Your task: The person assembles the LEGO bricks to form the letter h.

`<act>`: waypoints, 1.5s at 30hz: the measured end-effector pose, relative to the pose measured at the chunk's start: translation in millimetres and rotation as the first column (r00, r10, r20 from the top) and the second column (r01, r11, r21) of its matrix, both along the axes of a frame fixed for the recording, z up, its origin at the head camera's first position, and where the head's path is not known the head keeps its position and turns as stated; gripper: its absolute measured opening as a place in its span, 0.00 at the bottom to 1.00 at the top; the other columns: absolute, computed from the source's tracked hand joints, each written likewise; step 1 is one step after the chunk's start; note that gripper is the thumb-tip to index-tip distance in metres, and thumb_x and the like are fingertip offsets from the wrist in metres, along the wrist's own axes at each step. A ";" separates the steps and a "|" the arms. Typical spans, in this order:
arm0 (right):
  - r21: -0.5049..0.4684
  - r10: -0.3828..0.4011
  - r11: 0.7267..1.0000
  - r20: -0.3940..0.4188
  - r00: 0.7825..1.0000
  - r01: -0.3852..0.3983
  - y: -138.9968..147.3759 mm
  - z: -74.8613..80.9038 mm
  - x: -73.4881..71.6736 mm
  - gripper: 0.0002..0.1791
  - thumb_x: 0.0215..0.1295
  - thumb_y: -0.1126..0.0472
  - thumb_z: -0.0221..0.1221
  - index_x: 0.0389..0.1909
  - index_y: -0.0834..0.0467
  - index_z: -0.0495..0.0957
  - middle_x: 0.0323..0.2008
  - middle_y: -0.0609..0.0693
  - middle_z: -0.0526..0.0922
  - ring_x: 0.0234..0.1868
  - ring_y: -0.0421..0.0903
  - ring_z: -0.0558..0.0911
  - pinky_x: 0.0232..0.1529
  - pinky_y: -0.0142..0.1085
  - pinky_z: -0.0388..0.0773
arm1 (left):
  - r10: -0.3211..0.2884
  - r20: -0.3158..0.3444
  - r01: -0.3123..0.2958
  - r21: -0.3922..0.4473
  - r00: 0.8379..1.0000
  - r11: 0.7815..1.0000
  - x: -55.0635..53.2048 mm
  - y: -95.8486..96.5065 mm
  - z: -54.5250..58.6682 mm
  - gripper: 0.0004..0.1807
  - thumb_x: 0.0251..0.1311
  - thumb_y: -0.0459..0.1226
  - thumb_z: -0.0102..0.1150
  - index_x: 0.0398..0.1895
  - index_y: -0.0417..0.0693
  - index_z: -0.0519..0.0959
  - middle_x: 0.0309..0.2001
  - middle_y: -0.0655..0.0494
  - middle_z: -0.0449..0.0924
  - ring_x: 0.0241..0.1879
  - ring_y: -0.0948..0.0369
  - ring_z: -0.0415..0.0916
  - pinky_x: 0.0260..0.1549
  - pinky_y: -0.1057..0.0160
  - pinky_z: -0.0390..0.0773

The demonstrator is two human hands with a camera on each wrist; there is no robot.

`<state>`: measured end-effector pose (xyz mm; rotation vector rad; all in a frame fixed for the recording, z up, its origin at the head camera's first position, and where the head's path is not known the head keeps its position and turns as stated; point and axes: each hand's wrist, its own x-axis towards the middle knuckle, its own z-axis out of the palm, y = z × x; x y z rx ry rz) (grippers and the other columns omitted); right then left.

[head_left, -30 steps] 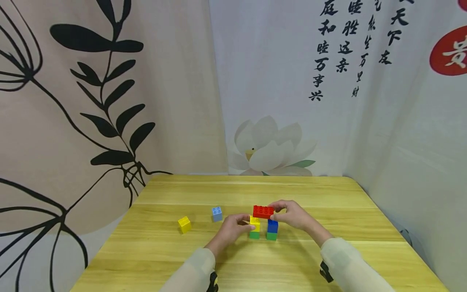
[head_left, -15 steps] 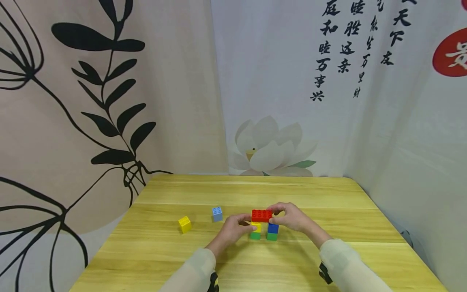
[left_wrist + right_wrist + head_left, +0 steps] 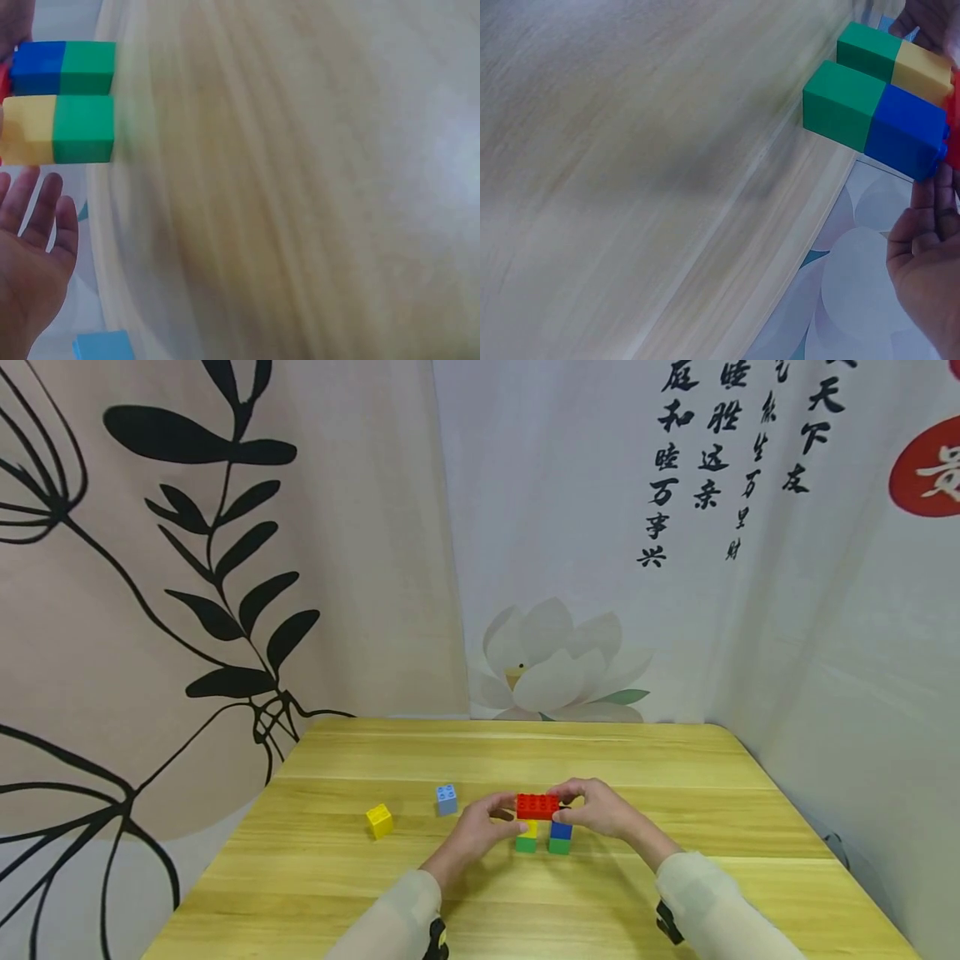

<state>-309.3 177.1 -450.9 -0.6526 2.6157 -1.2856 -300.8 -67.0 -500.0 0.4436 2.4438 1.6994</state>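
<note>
A red toy brick (image 3: 537,807) lies across the tops of two short stacks, with its studs facing up. My right hand (image 3: 596,806) pinches its right end between thumb and fingers. The left stack is a yellow brick (image 3: 531,828) on a green brick (image 3: 526,844); a dark blue brick (image 3: 561,831) on another green brick (image 3: 558,846) makes up the right one. At the left stack, my left hand (image 3: 480,828) has its thumb against the yellow brick and its fingers behind, up near the red brick's left end. In the right wrist view studs show between the blue brick (image 3: 906,129) and the red brick (image 3: 954,124).
A loose yellow brick (image 3: 379,821) and a light blue brick (image 3: 446,799) rest to the left on the wooden table (image 3: 675,777). Behind the table's far edge hangs a printed curtain (image 3: 390,568).
The red brick has come down and slightly left onto the two stacks, held by my right hand. My left fingers have risen a little beside its left end.
</note>
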 end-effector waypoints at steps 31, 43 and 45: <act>0.017 0.005 1.000 -0.002 1.000 -0.005 -1.8 3.4 -0.1 0.20 0.64 0.57 0.67 0.55 0.58 0.81 0.41 0.46 0.80 0.44 0.52 0.75 0.44 0.45 0.73 | -0.070 -0.014 0.068 -0.085 0.997 0.994 -7.3 -2.8 15.9 0.16 0.63 0.46 0.66 0.52 0.53 0.83 0.42 0.62 0.81 0.45 0.59 0.75 0.51 0.49 0.73; 0.017 -0.042 0.999 0.020 0.999 0.041 6.5 -5.8 3.3 0.29 0.61 0.59 0.69 0.62 0.62 0.76 0.51 0.50 0.81 0.49 0.52 0.76 0.48 0.46 0.77 | -0.076 0.012 0.077 -0.096 0.997 0.992 -6.8 -2.2 18.5 0.17 0.63 0.46 0.66 0.53 0.52 0.82 0.42 0.62 0.80 0.45 0.59 0.74 0.54 0.47 0.72; 0.018 -0.053 0.998 0.027 0.998 0.053 8.9 -7.9 3.9 0.29 0.61 0.58 0.69 0.62 0.62 0.76 0.51 0.51 0.81 0.51 0.54 0.76 0.49 0.47 0.77 | -0.077 0.019 0.078 -0.096 0.997 0.992 -6.5 -2.2 19.6 0.18 0.63 0.46 0.66 0.54 0.52 0.82 0.43 0.61 0.80 0.45 0.59 0.74 0.54 0.47 0.72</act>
